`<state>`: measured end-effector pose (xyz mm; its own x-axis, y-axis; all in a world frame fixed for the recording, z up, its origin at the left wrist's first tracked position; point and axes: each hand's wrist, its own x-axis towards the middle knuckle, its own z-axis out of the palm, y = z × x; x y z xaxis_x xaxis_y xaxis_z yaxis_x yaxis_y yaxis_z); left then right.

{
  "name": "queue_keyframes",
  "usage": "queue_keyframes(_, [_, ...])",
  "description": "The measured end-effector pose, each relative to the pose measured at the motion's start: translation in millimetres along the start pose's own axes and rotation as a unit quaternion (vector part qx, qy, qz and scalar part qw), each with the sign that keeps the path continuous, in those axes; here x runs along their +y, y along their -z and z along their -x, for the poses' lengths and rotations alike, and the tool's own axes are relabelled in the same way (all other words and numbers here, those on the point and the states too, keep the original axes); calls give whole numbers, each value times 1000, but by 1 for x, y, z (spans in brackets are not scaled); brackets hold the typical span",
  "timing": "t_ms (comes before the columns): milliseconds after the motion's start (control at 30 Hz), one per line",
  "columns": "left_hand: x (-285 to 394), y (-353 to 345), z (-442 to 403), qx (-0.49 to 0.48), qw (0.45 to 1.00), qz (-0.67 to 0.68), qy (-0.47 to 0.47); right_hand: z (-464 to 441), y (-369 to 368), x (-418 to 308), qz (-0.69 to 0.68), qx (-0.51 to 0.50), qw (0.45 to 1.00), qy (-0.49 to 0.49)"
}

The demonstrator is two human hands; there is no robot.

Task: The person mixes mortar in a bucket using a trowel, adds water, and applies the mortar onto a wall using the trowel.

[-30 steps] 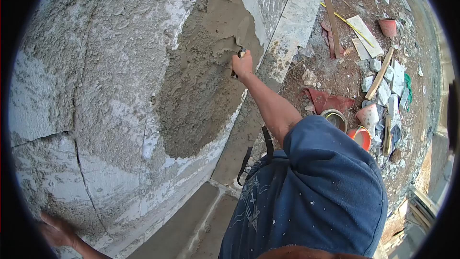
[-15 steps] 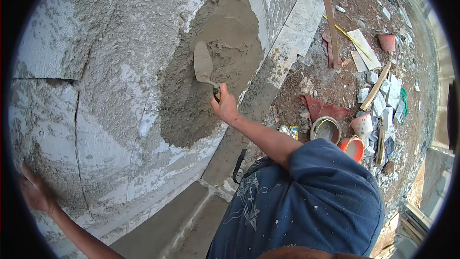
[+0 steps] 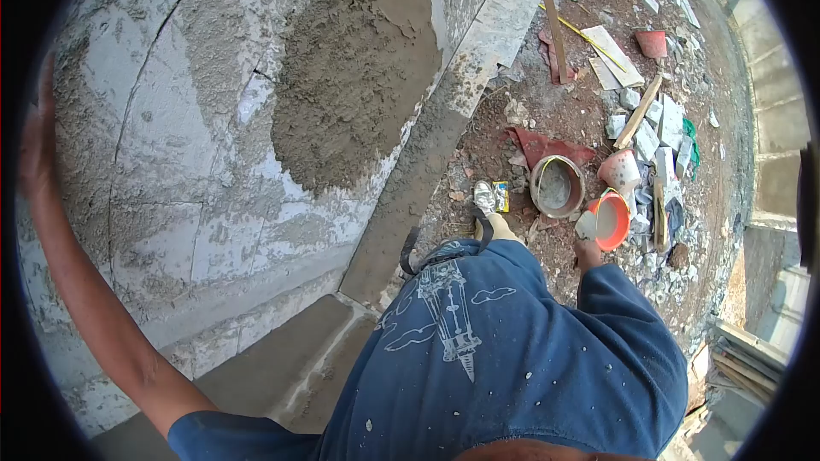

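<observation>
My right hand (image 3: pixel 586 252) is down by the orange bucket (image 3: pixel 613 220) at the right, closed round the trowel's handle, which is mostly hidden. The trowel's blade (image 3: pixel 587 225) shows at the bucket's left rim. My left hand (image 3: pixel 36 141) rests against the rough wall (image 3: pixel 162 162) at the far left, its fingers stretched out and partly in the dark edge of the view. A patch of wet grey mortar (image 3: pixel 350 77) covers the upper middle of the wall, smoother at its top and coarse lower down.
A round basin (image 3: pixel 557 186) stands left of the orange bucket, with a pink bucket (image 3: pixel 620 171) behind. Broken blocks (image 3: pixel 670 124), a wooden stick (image 3: pixel 638 111), a red cloth (image 3: pixel 547 147) and a yellow tape (image 3: pixel 589 38) lie on the ground. My shoe (image 3: pixel 484 197) is beside the basin.
My right hand has left the mortar patch with the trowel and moved down and right to the orange bucket. My left hand appears higher in the view. The view has shifted, showing my shoe more fully.
</observation>
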<state>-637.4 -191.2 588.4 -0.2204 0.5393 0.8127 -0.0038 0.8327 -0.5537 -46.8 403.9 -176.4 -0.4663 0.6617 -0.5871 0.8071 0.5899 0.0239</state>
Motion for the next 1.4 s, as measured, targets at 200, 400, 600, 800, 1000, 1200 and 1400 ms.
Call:
queue_keyframes(200, [37, 14, 31, 130, 981, 141, -3, 226, 23, -3, -326, 15, 888, -324])
queue_keyframes(400, [230, 73, 215, -246, 836, 482, 96, 252, -65, 53, -127, -144, 981, 25])
queue_keyframes(600, [417, 142, 430, -715, 403, 551, 152, 121, -54, 57, -303, -42, 923, -234])
queue_keyframes(800, [511, 225, 473, -753, 286, 576, 137, 57, 102, 50, -367, -87, 923, -72])
queue_keyframes(1000, [575, 278, 502, -759, 266, 568, 173, -14, 125, 41, -452, -225, 862, -52])
queue_keyframes(1200, [632, 367, 618, -904, 256, 337, 55, -146, 49, 19, -552, -286, 777, -100])
queue_keyframes(1400, [702, 429, 641, -838, 416, 343, 81, -304, -55, -62, -594, -198, 767, -142])
